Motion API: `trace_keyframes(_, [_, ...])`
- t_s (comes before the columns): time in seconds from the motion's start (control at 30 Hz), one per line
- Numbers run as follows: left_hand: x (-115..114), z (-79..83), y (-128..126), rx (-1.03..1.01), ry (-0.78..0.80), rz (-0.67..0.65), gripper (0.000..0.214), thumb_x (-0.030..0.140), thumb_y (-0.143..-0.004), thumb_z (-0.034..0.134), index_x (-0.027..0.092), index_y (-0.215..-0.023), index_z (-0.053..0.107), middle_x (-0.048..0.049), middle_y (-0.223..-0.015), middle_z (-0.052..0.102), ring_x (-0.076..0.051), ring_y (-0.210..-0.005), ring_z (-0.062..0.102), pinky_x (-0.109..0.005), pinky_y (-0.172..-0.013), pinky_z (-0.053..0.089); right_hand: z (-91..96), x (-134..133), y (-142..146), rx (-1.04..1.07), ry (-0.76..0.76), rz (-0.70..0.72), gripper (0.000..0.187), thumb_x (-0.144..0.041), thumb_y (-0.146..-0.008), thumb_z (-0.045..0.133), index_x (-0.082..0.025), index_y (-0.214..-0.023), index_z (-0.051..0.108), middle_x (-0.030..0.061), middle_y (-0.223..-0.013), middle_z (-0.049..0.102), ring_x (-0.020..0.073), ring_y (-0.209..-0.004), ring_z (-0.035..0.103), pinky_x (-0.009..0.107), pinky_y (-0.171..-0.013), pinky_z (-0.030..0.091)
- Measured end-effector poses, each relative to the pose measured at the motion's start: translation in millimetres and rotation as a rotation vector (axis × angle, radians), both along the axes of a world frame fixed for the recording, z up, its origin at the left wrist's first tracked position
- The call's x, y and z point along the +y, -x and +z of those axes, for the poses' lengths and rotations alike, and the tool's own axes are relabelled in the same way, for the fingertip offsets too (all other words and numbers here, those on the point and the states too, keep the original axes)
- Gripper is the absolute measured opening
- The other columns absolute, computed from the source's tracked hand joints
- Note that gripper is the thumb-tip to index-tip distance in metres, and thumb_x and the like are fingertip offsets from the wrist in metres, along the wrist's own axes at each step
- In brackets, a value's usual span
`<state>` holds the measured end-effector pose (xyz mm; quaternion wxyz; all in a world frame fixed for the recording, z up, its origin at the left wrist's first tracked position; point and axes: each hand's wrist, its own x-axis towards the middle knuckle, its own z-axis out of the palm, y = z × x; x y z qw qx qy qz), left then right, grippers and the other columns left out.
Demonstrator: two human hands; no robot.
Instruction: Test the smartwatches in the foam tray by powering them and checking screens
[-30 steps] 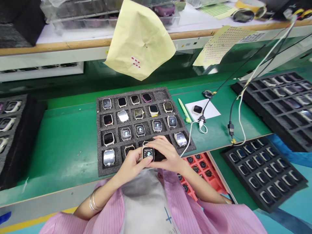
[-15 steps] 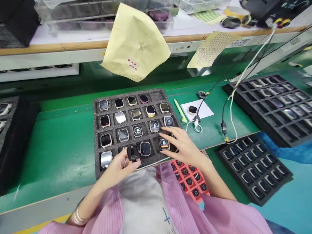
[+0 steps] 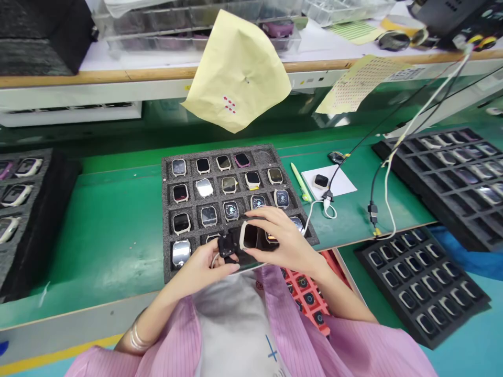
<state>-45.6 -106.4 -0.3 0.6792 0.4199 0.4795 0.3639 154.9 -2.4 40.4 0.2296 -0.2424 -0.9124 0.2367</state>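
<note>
A dark foam tray (image 3: 168, 167) on the green bench holds several smartwatch bodies in square pockets. Over its near edge, my left hand (image 3: 200, 264) is closed on a small black charging clip (image 3: 227, 245) with a white cable. My right hand (image 3: 281, 238) grips a beige-framed smartwatch body (image 3: 249, 236) with a dark screen, held right beside the clip and touching it. Some watches in the third row show lit screens (image 3: 231, 210).
A green pen (image 3: 301, 181), a white paper with one watch (image 3: 321, 181) and hanging cables (image 3: 371, 209) lie to the right. Black trays of watches sit at right (image 3: 440, 157), lower right (image 3: 424, 285) and far left (image 3: 23, 209). A red tray (image 3: 310, 298) is below the bench. Yellow paper (image 3: 239, 73) hangs above.
My right hand left the lit watch in the tray, picked up a dark-screened watch body and brought it to the clip in my left hand.
</note>
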Motion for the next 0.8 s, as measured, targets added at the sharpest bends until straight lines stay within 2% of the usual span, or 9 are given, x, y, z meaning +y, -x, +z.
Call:
trace_keyframes(0.1, [4.4,-0.2,-1.2,-0.004,-0.039,-0.007,0.042,0.035,-0.073,0.077,0.014,-0.105,0.059,-0.0034,-0.091,0.061,-0.011,-0.068,0.049,-0.023,-0.060,0.041,1.2,-9.7,7.9,0.023,0.033,0.123,0.037,-0.030,-0.082,0.068,-0.017,-0.116,0.058,0.0133,-0.114,0.066,0.0281,-0.108,0.060,0.051,-0.101,0.041])
trace_keyframes(0.17, [6.1,1.6,-2.4,0.019,-0.050,0.015,0.037,0.036,-0.075,0.074,0.014,-0.100,0.059,-0.0014,-0.083,0.060,-0.012,-0.067,0.051,-0.023,-0.059,0.042,-2.6,-16.5,16.6,-0.003,0.014,0.154,0.037,-0.027,-0.085,0.063,-0.015,-0.119,0.056,0.0143,-0.113,0.067,0.0280,-0.104,0.062,0.052,-0.101,0.041])
trace_keyframes(0.33, [6.1,4.4,-7.1,0.069,0.003,0.039,0.026,0.041,-0.088,0.058,0.015,-0.089,0.055,0.0079,-0.053,0.047,-0.007,-0.041,0.039,-0.020,-0.042,0.031,-9.5,-20.2,23.6,-0.038,-0.057,0.128,0.039,-0.019,-0.085,0.058,-0.012,-0.124,0.055,0.0145,-0.111,0.068,0.0269,-0.098,0.065,0.052,-0.098,0.045])
trace_keyframes(0.5, [6.4,3.5,-11.1,0.105,-0.009,0.078,0.026,0.039,-0.084,0.063,0.014,-0.088,0.057,0.0066,-0.061,0.048,-0.006,-0.043,0.037,-0.020,-0.042,0.029,-6.6,-14.2,18.7,-0.078,-0.056,0.161,0.038,-0.020,-0.087,0.058,-0.012,-0.124,0.055,0.0146,-0.114,0.068,0.0270,-0.101,0.065,0.052,-0.098,0.045])
trace_keyframes(0.6, [7.1,3.9,-10.7,0.114,-0.017,0.093,0.024,0.038,-0.084,0.063,0.014,-0.088,0.058,0.0072,-0.057,0.046,-0.007,-0.043,0.037,-0.021,-0.043,0.028,-8.6,-12.7,20.0,-0.081,-0.055,0.178,0.035,-0.024,-0.090,0.059,-0.013,-0.123,0.056,0.0148,-0.114,0.068,0.0273,-0.101,0.065,0.052,-0.098,0.045])
trace_keyframes(0.67, [7.8,5.0,-9.5,0.093,-0.021,0.107,0.024,0.037,-0.085,0.062,0.014,-0.085,0.058,0.0072,-0.056,0.045,-0.007,-0.044,0.036,-0.021,-0.045,0.029,-12.7,-12.8,22.2,-0.044,-0.042,0.178,0.036,-0.027,-0.090,0.060,-0.014,-0.124,0.056,0.0147,-0.114,0.068,0.0270,-0.101,0.065,0.049,-0.094,0.047])
trace_keyframes(0.8, [9.2,6.6,-6.1,-0.013,-0.056,0.129,0.024,0.036,-0.083,0.065,0.012,-0.080,0.059,0.0022,-0.065,0.052,-0.010,-0.058,0.043,-0.023,-0.057,0.036,-23.1,-15.5,26.0,0.090,0.010,0.148,0.041,-0.023,-0.086,0.063,-0.015,-0.125,0.054,0.0118,-0.107,0.068,0.0240,-0.094,0.065,0.042,-0.083,0.051])
